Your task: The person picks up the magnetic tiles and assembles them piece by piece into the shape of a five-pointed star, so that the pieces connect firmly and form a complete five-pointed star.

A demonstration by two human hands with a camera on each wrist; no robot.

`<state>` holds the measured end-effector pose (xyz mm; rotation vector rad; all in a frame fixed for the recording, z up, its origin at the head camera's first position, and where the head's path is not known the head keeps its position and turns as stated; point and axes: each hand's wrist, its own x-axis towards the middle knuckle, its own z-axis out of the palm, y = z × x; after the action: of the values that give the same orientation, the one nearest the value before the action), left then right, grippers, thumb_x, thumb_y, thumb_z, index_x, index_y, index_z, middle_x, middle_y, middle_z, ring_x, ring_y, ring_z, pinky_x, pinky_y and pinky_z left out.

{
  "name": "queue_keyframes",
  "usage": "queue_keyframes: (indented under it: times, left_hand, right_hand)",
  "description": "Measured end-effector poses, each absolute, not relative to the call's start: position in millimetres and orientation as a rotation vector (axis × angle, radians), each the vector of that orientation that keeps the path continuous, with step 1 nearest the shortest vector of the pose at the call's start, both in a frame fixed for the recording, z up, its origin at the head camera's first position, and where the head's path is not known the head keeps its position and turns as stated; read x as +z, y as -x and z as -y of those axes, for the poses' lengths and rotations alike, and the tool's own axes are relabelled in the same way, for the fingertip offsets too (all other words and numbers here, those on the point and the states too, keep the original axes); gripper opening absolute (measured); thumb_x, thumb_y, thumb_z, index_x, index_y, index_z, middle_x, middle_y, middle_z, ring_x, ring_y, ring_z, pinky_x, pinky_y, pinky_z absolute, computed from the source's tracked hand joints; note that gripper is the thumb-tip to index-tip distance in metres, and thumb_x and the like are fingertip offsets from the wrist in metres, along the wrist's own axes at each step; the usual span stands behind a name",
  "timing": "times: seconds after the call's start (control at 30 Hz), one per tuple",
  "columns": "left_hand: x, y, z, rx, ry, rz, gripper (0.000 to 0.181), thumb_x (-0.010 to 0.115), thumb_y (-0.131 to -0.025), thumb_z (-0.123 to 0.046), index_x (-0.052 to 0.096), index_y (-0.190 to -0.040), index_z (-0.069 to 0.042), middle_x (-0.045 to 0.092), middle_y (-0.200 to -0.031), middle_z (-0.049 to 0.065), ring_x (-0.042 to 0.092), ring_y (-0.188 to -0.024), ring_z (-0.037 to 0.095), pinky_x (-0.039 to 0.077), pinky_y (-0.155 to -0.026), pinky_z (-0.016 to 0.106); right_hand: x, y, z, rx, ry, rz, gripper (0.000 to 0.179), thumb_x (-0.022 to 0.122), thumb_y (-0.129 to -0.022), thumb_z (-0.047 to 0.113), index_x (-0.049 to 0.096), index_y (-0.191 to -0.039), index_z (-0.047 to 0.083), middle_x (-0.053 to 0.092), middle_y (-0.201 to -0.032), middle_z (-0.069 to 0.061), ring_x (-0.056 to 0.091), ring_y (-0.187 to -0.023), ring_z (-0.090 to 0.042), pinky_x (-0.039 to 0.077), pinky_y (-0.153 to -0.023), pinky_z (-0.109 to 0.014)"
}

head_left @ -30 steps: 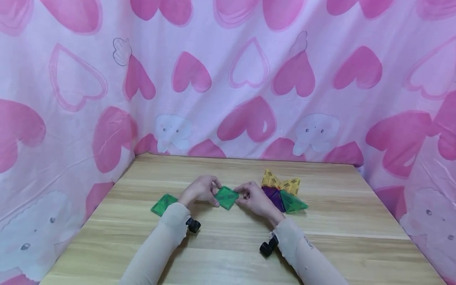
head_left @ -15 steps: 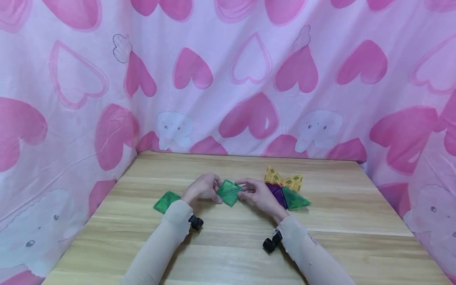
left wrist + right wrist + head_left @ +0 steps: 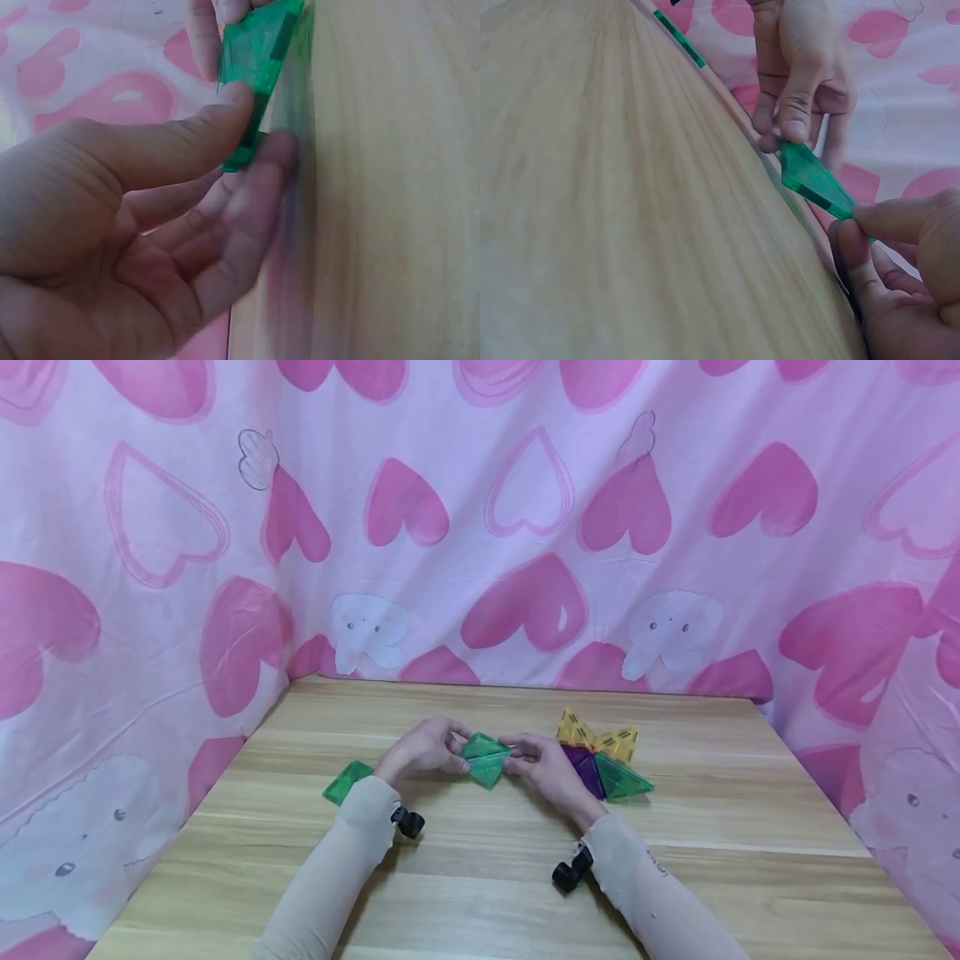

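Two see-through green triangular magnetic tiles (image 3: 486, 762), joined along a seam into a diamond shape, are held up between my hands over the table. My left hand (image 3: 427, 748) pinches the left corner with thumb and fingers, and the left wrist view shows the thumb (image 3: 217, 124) pressed on the tile face. At the opposite corner, my right hand (image 3: 546, 770) grips with thumb and forefinger; the right wrist view shows the tiles (image 3: 814, 180) tilted. A second green tile piece (image 3: 348, 782) lies by my left wrist, partly hidden by the sleeve.
Right of my right hand lies a group of joined tiles: yellow triangles (image 3: 617, 745), a purple piece (image 3: 583, 768) and a green piece (image 3: 621, 778). Pink heart-patterned cloth (image 3: 517, 602) hangs behind and beside the wooden table (image 3: 480, 877).
The held green tiles have risen slightly and now look bent along their middle seam. Both hands keep their grip. The head view has shifted a little.
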<state>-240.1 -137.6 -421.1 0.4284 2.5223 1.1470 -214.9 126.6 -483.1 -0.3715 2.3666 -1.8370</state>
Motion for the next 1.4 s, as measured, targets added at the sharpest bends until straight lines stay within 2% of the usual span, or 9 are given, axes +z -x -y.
queue_keyframes:
  times: [0.1, 0.3, 0.43, 0.6, 0.77, 0.9, 1.07, 1.23, 1.4]
  left_hand:
    - [-422, 240, 138, 1.249, -0.467, -2.552, 0.05, 0.09, -0.094, -0.007, 0.077, -0.141, -0.015, 0.079, -0.107, 0.003, 0.072, -0.1, 0.019, 0.061, -0.095, 0.041]
    - [-424, 242, 134, 1.333, -0.462, -2.726, 0.022, 0.088, -0.097, -0.009, 0.089, -0.117, -0.018, 0.084, -0.109, -0.002, 0.076, -0.106, 0.019, 0.062, -0.1, 0.045]
    - [-425, 244, 131, 1.365, -0.392, -2.765, 0.017, 0.086, -0.098, -0.012, 0.09, -0.114, -0.018, 0.085, -0.11, 0.0, 0.077, -0.111, 0.02, 0.062, -0.102, 0.044]
    - [-426, 245, 129, 1.462, -0.33, -2.722, 0.014, 0.084, -0.101, -0.012, 0.089, -0.114, -0.015, 0.086, -0.11, 0.006, 0.08, -0.1, 0.019, 0.067, -0.087, 0.037]
    - [-427, 245, 133, 1.447, -0.3, -2.757, 0.012, 0.085, -0.1, -0.011, 0.09, -0.111, -0.013, 0.085, -0.106, 0.007, 0.08, -0.088, 0.017, 0.066, -0.074, 0.03]
    - [-428, 244, 136, 1.488, -0.252, -2.734, 0.01, 0.085, -0.099, -0.008, 0.09, -0.108, -0.011, 0.085, -0.103, 0.009, 0.082, -0.083, 0.022, 0.068, -0.073, 0.035]
    - [-429, 244, 136, 1.551, -0.228, -2.662, 0.008, 0.084, -0.099, -0.006, 0.089, -0.105, -0.01, 0.084, -0.103, 0.009, 0.082, -0.083, 0.023, 0.069, -0.076, 0.038]
    - [-427, 244, 134, 1.55, -0.215, -2.613, 0.009, 0.084, -0.1, -0.005, 0.088, -0.105, -0.011, 0.083, -0.105, 0.008, 0.081, -0.087, 0.019, 0.068, -0.081, 0.037]
    - [-426, 244, 133, 1.557, -0.213, -2.538, 0.014, 0.082, -0.098, 0.002, 0.087, -0.108, -0.007, 0.081, -0.104, 0.011, 0.08, -0.09, 0.022, 0.068, -0.084, 0.038]
  right_hand:
    - [-483, 215, -126, -1.863, 0.315, -2.379, 0.043, 0.079, -0.103, 0.005, 0.073, -0.145, 0.006, 0.079, -0.114, -0.013, 0.073, -0.104, -0.018, 0.059, -0.092, -0.025]
    - [-484, 216, -123, -1.883, 0.253, -2.401, 0.04, 0.08, -0.103, 0.009, 0.074, -0.143, 0.007, 0.079, -0.117, -0.013, 0.074, -0.106, -0.019, 0.058, -0.094, -0.025]
    - [-485, 218, -121, -1.918, 0.262, -2.373, 0.039, 0.079, -0.103, 0.008, 0.074, -0.142, 0.005, 0.078, -0.117, -0.015, 0.074, -0.105, -0.019, 0.059, -0.092, -0.023]
    - [-485, 219, -119, -1.948, 0.273, -2.345, 0.038, 0.078, -0.103, 0.003, 0.074, -0.141, 0.003, 0.078, -0.113, -0.018, 0.074, -0.098, -0.019, 0.06, -0.087, -0.023]
    - [-478, 217, -118, -1.884, 0.287, -2.408, 0.042, 0.075, -0.104, 0.002, 0.07, -0.146, 0.003, 0.079, -0.114, -0.017, 0.078, -0.097, -0.023, 0.064, -0.089, -0.031]
    - [-459, 215, -126, -1.756, 0.31, -2.549, 0.041, 0.072, -0.107, 0.009, 0.069, -0.148, 0.009, 0.079, -0.119, -0.013, 0.077, -0.103, -0.023, 0.065, -0.095, -0.041]
    - [-428, 225, -165, -1.782, 0.438, -2.661, 0.032, 0.067, -0.112, 0.014, 0.072, -0.143, 0.006, 0.079, -0.122, -0.02, 0.078, -0.103, -0.028, 0.065, -0.095, -0.051]
    - [-402, 230, -226, -2.061, 0.364, -2.58, 0.033, 0.065, -0.115, 0.019, 0.07, -0.143, 0.002, 0.079, -0.121, -0.011, 0.078, -0.103, -0.021, 0.065, -0.095, -0.035]
    - [-407, 231, -287, -2.178, 0.205, -2.494, 0.044, 0.065, -0.115, 0.023, 0.062, -0.151, -0.002, 0.078, -0.12, -0.001, 0.075, -0.104, -0.01, 0.062, -0.096, -0.024]
